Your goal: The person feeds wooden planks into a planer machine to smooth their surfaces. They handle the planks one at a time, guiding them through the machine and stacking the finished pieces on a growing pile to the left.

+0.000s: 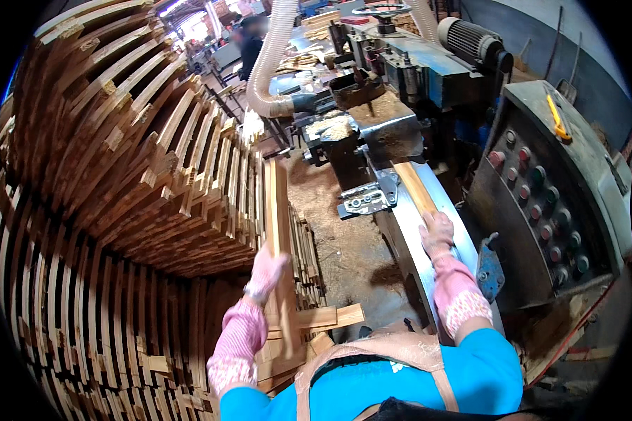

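In pink knit sleeves and light gloves, both of my hands are on wood. My left hand (267,272) grips a long wooden board (277,210) held nearly upright beside the stacked lumber. Its lower end is blurred. On the right, my right hand (437,234) closes on the near end of a wooden strip (414,188). That strip lies flat on the metal bed (416,242) of a woodworking machine (393,137), its far end at the cutter housing. Exact finger positions of the right hand are partly hidden.
Tall stacks of wooden slats (140,161) fill the left side. A control panel (541,203) with several buttons stands at the right, a yellow knife (557,118) on top. A ribbed hose (268,77) reaches the machine. Loose boards (323,318) lie near my waist. A person (249,45) is in the background.
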The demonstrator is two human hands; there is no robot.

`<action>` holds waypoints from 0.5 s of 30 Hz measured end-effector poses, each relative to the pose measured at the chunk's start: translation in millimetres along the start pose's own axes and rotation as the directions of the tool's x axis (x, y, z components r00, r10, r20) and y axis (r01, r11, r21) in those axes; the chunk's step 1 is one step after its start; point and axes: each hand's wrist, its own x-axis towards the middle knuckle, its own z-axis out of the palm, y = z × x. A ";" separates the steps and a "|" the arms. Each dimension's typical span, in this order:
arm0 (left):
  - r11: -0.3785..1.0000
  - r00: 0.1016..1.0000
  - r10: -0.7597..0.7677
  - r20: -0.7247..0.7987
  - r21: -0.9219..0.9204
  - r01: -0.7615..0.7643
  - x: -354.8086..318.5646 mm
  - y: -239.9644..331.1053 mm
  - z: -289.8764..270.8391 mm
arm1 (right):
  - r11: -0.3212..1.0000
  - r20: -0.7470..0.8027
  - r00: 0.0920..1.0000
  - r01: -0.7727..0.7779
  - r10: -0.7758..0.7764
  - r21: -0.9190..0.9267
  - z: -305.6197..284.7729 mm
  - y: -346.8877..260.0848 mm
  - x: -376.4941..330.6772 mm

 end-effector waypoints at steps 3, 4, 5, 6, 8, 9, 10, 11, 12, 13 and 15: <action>0.764 0.996 -0.043 -0.080 -0.644 -0.019 54.0 49.3 61.0 | 0.809 0.464 0.867 -0.400 0.181 0.432 -14.2 -53.1 15.8; 0.683 0.997 -0.021 -0.076 -0.729 -0.041 77.0 51.9 82.1 | 0.795 0.404 0.913 -0.206 -0.054 0.571 -15.3 -68.2 -0.2; 0.579 0.997 0.010 -0.077 -0.812 -0.069 98.9 46.2 111.3 | 0.730 0.312 0.907 -0.008 -0.282 0.683 -14.2 -82.3 -28.6; 0.563 0.990 -0.015 -0.141 -0.819 -0.108 113.4 44.7 143.4 | 0.682 0.270 0.903 0.034 -0.334 0.730 -49.2 -103.9 -53.0; 0.500 0.992 -0.115 0.056 -0.859 0.107 88.3 103.9 187.2 | 0.760 0.257 0.946 -0.017 -0.199 0.650 -111.8 -105.3 -101.6; 0.403 0.993 -0.085 0.079 -0.909 0.107 86.2 92.3 218.9 | 0.841 0.267 0.961 -0.082 -0.076 0.534 -124.6 -99.5 -121.6; 0.549 0.974 -0.062 0.217 -0.808 0.215 63.3 110.1 233.2 | 0.869 0.258 0.966 -0.125 -0.004 0.480 -137.8 -83.1 -142.4; 0.377 0.902 -0.101 0.420 -0.823 0.425 53.0 91.9 260.9 | 0.887 0.242 0.970 -0.134 0.026 0.441 -148.9 -69.7 -160.2; 0.205 0.798 0.007 0.602 -0.782 0.588 29.0 96.9 276.5 | 0.929 0.212 0.974 -0.149 0.078 0.340 -153.8 -49.3 -189.1; 0.382 0.809 0.048 0.586 -0.759 0.527 13.8 81.5 282.6 | 0.958 0.175 0.976 -0.170 0.131 0.232 -159.9 -33.4 -220.6; 0.524 0.766 0.044 0.641 -0.668 0.528 -13.3 51.3 284.0 | 0.941 0.332 0.883 -0.332 0.332 -0.060 -189.0 -23.3 -262.0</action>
